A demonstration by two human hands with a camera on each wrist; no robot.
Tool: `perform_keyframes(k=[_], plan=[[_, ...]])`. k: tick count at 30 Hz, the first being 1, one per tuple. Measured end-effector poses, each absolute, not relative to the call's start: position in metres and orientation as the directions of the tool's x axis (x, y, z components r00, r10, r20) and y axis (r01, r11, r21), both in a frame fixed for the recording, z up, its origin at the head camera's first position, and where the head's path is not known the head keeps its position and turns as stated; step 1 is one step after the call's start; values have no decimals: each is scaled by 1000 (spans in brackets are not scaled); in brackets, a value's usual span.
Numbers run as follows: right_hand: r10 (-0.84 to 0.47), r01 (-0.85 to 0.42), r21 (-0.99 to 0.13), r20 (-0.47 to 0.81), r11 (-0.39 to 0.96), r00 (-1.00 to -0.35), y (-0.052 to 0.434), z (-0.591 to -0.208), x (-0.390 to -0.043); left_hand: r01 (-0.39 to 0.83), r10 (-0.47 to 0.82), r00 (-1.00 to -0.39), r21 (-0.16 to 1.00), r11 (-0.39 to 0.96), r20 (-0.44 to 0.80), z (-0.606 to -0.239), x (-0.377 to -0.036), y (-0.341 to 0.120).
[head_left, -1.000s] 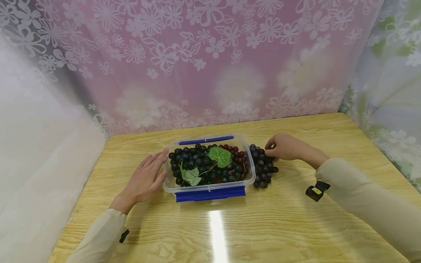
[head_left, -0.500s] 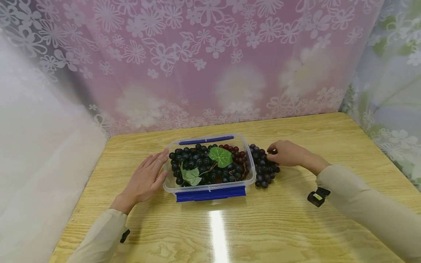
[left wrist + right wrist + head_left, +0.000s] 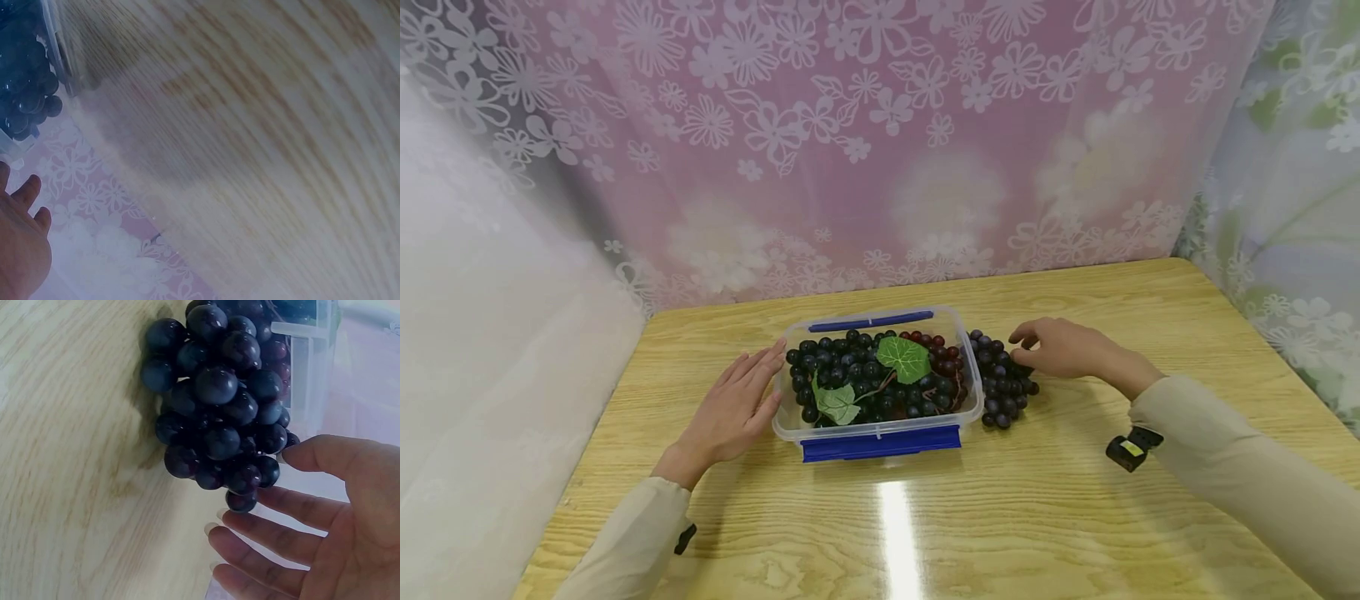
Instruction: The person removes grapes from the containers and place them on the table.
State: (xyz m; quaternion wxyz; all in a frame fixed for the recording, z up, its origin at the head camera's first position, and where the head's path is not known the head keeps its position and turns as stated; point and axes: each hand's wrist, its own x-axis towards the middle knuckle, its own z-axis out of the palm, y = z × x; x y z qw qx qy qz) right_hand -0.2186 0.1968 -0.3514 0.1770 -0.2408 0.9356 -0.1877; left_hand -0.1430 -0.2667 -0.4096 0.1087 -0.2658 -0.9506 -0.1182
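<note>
Beside the clear box's (image 3: pixel 973 367) right wall: 1 dark grape bunch (image 3: pixel 1003 379) on the table (image 3: pixel 1075 500), long axis front-to-back. Right hand (image 3: pixel 1056 348) nearest, fingers loosely spread, touching its far-right edge, gripping nothing. Left hand (image 3: pixel 730 412) flat against the box's left wall.

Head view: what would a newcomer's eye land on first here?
Probably the clear box with blue clips in the middle of the wooden table, packed with dark grapes and two green leaves. Next, the loose grape bunch lying on the table against its right side, the right hand open at it. The left hand rests flat against the box's left end.
</note>
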Motion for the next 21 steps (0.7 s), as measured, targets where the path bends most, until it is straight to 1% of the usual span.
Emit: perform_keyframes(k=[5,9,14,21], plan=[[-497,-384,-435,-183,814,-848,198,-347,-217,527,481,-840,168,833,253,-409,-143,-267],[-476,-394,-411,-119,822,-871,198,-344,-216,529,485,-838,158,834,250,-408,-143,-267],[-466,-433,-336,-21,836,-884,192,-341,-215,530,487,-837,152,834,250,-407,-143,-268],[-481,-487,-216,82,846,-873,181,-337,-210,527,489,-840,141,838,235,-405,-143,-268]])
